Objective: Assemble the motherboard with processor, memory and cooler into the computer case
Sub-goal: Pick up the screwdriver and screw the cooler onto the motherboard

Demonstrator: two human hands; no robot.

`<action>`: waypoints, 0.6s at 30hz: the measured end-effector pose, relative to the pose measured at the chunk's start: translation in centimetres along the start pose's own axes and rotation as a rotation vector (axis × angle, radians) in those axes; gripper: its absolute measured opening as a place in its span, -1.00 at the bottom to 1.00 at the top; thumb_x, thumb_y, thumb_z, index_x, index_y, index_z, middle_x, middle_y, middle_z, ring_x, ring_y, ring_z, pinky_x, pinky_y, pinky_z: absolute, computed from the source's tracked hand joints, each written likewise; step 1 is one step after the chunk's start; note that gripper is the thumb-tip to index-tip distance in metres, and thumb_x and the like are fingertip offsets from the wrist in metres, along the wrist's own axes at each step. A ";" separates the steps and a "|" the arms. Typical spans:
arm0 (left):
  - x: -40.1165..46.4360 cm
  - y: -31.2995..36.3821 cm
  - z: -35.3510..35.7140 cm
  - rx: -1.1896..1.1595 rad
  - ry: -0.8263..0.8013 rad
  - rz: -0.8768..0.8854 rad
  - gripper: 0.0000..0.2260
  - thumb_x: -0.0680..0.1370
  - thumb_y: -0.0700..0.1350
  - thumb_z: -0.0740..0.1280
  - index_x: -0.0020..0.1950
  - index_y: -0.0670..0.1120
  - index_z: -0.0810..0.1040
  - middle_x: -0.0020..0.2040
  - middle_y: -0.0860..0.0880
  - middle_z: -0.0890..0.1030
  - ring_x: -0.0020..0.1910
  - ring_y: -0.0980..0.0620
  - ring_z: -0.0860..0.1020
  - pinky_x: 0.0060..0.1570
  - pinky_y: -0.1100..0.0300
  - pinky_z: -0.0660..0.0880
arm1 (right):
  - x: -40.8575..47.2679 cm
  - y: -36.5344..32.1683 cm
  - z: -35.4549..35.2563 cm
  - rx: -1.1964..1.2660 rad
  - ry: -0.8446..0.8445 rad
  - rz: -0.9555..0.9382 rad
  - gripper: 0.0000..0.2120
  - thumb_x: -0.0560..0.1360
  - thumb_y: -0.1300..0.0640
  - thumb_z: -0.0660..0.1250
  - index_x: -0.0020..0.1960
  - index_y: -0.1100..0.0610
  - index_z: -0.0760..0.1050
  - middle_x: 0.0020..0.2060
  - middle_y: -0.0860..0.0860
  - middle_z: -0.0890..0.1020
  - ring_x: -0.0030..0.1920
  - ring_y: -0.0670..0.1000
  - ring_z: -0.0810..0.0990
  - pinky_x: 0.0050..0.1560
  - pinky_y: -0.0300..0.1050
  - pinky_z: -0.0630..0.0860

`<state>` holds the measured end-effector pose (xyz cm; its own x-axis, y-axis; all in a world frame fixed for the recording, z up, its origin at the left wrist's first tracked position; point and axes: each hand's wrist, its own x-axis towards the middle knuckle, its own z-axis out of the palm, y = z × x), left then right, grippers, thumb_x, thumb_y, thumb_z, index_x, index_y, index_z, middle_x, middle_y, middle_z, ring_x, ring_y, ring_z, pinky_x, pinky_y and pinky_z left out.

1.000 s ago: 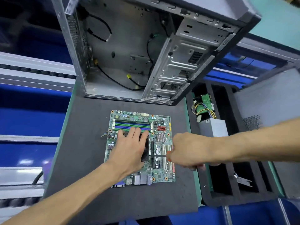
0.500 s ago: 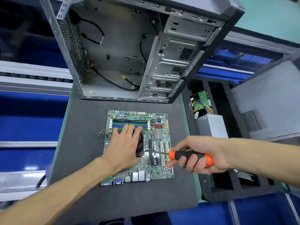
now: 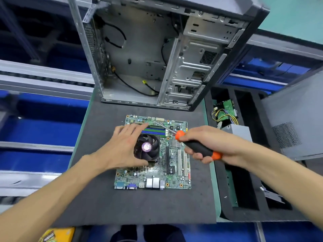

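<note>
Where readable: no motherboard lettering.

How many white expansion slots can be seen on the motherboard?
2. Both white slots lie side by side on the right part of the motherboard, below the right hand, which may hide more.

Two bare forearms enter from the bottom corners, no sleeves visible on either. Left hand bare: no glove, no ring, no watch or wristband at the wrist. Right hand bare too, no glove, wrist uncovered. Fingers of the left hand slim, nails short and unpainted as far as can be made out. At the bottom edge, between the arms, a dark garment on the legs, blurred; cut and fabric can't be told.
</note>
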<state>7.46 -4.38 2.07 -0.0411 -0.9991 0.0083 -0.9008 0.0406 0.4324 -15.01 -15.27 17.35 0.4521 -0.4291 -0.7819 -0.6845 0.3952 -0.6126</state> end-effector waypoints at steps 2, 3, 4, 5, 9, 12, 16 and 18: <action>-1.7 -0.6 -0.3 -0.030 0.074 -0.037 -0.01 0.29 0.43 0.38 0.59 0.03 0.14 0.40 0.04 0.32 0.40 0.06 0.21 0.40 0.21 -0.01 | 0.7 -0.1 0.7 -0.114 0.064 -0.099 -0.81 0.59 0.07 0.37 -0.02 0.19 0.47 -0.37 0.06 0.56 -0.50 -0.03 0.41 -0.60 -0.27 0.29; -2.6 -0.7 -0.4 -0.077 0.130 -0.074 -0.07 0.31 0.42 0.37 0.56 0.04 0.19 0.39 0.07 0.32 0.40 0.07 0.24 0.41 0.19 0.02 | 1.1 -0.3 0.9 -0.184 0.094 -0.149 -0.81 0.58 0.04 0.38 0.03 0.18 0.52 -0.36 0.04 0.57 -0.50 -0.02 0.44 -0.58 -0.26 0.33; -3.5 -0.7 -0.2 -0.144 0.203 -0.130 -0.17 0.35 0.39 0.38 0.52 0.06 0.25 0.37 0.10 0.34 0.38 0.09 0.28 0.40 0.17 0.08 | 1.4 -0.6 1.1 -0.260 0.112 -0.194 -0.82 0.58 0.01 0.39 0.08 0.12 0.57 -0.37 0.03 0.58 -0.50 -0.02 0.46 -0.56 -0.23 0.37; -4.4 -0.5 0.1 -0.229 0.289 -0.210 -0.28 0.37 0.34 0.41 0.45 0.10 0.31 0.32 0.14 0.36 0.33 0.12 0.32 0.37 0.14 0.16 | 1.6 -0.9 1.2 -0.344 0.115 -0.230 -0.83 0.57 -0.02 0.40 0.10 0.03 0.59 -0.37 0.01 0.59 -0.49 -0.03 0.48 -0.53 -0.21 0.40; -6.0 1.3 1.6 -0.674 0.492 -0.710 -0.38 0.31 0.27 0.53 0.22 0.08 0.37 0.14 0.11 0.44 0.16 0.08 0.44 0.18 0.10 0.41 | 2.0 -3.0 1.5 -0.774 0.135 -0.330 -0.80 0.54 -0.20 0.36 0.02 -0.11 0.62 -0.39 -0.06 0.66 -0.48 -0.12 0.54 -0.41 -0.26 0.48; -4.9 2.0 2.2 -0.882 0.353 -0.926 -0.18 0.22 0.35 0.54 0.34 0.05 0.31 0.22 0.04 0.42 0.24 0.03 0.42 0.28 0.03 0.42 | 2.4 -4.8 1.9 -1.057 0.219 -0.437 -0.73 0.52 -0.27 0.34 0.06 -0.14 0.64 -0.38 -0.11 0.64 -0.31 -0.08 0.62 -0.15 -0.12 0.60; -3.1 2.6 2.9 -0.897 0.295 -0.934 -0.10 0.23 0.28 0.59 0.43 0.02 0.28 0.23 0.03 0.38 0.29 0.00 0.38 0.35 -0.04 0.38 | 3.1 -7.5 2.8 -1.293 0.229 -0.468 -0.69 0.53 -0.29 0.31 0.06 -0.14 0.69 -0.37 -0.11 0.66 -0.31 -0.06 0.63 -0.16 -0.10 0.62; -3.0 2.6 3.3 -0.871 0.317 -0.941 -0.11 0.23 0.25 0.60 0.43 0.03 0.28 0.22 0.02 0.36 0.27 -0.01 0.37 0.36 -0.05 0.36 | 3.6 -8.5 3.4 -1.422 0.233 -0.483 -0.68 0.53 -0.27 0.29 0.04 -0.11 0.70 -0.35 -0.07 0.67 -0.31 -0.04 0.62 -0.21 -0.12 0.61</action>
<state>3.84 -1.29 0.20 0.6530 -0.6058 -0.4545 0.0469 -0.5666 0.8226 -5.60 -17.45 19.38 0.7831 -0.4528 -0.4263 -0.5290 -0.8454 -0.0738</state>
